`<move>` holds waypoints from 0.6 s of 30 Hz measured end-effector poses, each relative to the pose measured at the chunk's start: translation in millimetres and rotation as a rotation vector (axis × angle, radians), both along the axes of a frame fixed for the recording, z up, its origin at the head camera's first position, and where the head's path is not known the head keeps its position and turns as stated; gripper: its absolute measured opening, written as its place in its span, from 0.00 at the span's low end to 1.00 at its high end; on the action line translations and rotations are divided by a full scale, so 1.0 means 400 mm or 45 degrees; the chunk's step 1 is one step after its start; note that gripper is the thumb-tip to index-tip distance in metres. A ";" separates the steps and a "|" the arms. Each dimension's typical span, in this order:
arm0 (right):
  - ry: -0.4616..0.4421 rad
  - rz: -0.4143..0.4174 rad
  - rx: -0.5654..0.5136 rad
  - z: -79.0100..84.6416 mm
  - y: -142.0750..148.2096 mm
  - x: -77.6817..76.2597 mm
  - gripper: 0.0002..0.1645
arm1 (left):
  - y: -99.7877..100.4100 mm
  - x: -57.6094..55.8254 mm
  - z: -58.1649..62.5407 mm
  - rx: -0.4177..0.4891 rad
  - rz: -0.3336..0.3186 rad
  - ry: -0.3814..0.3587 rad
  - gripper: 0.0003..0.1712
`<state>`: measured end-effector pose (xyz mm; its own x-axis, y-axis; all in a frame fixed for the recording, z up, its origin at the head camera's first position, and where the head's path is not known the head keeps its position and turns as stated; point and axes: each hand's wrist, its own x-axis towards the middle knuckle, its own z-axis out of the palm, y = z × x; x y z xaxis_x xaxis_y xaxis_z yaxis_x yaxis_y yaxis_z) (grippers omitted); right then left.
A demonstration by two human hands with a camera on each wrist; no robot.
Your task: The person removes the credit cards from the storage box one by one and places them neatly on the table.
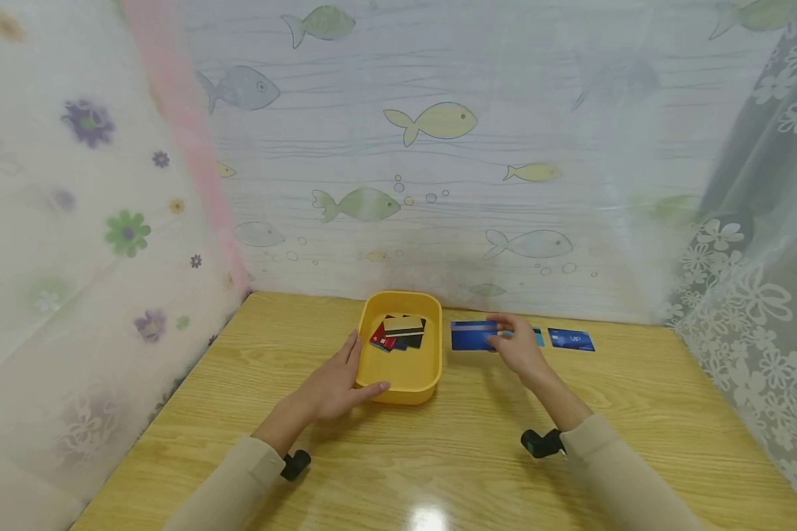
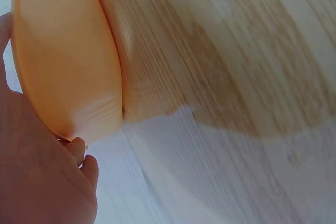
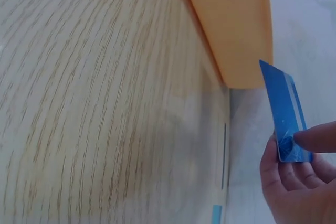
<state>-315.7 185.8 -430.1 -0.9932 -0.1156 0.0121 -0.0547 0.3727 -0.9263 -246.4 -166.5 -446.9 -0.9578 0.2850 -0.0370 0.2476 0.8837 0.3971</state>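
Note:
My left hand (image 1: pixel 335 380) holds a yellow plastic tub (image 1: pixel 398 397) at its near left corner, fingers along the left wall and thumb over the front rim. Inside the tub lie several overlapping cards, among them a gold card (image 1: pixel 398 324) with a dark stripe and a red card (image 1: pixel 381 336). Just right of the tub, my right hand (image 1: pixel 519 346) pinches a blue card (image 1: pixel 471 335) by its right end, thumb against fingers. The right wrist view shows that blue card (image 3: pixel 283 106) raised and tilted, with a pale stripe along one edge.
On the table (image 1: pixel 385 457), a light blue card (image 1: pixel 539 336) is partly hidden behind my right hand. Right of it lies a dark blue card (image 1: pixel 571 339) marked VIP. A fish-printed curtain (image 1: pixel 438 162) hangs along the back edge, with flowered curtains at both sides.

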 end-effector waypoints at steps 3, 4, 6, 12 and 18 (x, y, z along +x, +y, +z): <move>-0.032 -0.011 0.034 -0.004 0.009 -0.001 0.26 | 0.001 -0.001 0.001 -0.004 0.004 -0.003 0.67; -0.044 -0.014 0.041 -0.006 0.012 -0.001 0.26 | 0.001 -0.001 0.001 -0.003 0.002 -0.001 0.67; -0.067 -0.019 0.050 -0.011 0.017 -0.003 0.25 | 0.000 -0.003 0.001 -0.009 0.002 -0.004 0.67; -0.114 -0.021 0.068 -0.028 0.027 -0.004 0.28 | -0.001 -0.004 0.000 -0.008 -0.005 -0.001 0.67; -0.146 -0.009 0.070 -0.044 0.027 -0.003 0.27 | 0.000 0.000 0.000 -0.008 -0.005 -0.002 0.68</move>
<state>-316.8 196.5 -447.6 -0.9885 -0.1061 -0.1077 0.0532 0.4231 -0.9045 -246.5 -166.5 -446.8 -0.9565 0.2888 -0.0408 0.2506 0.8852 0.3919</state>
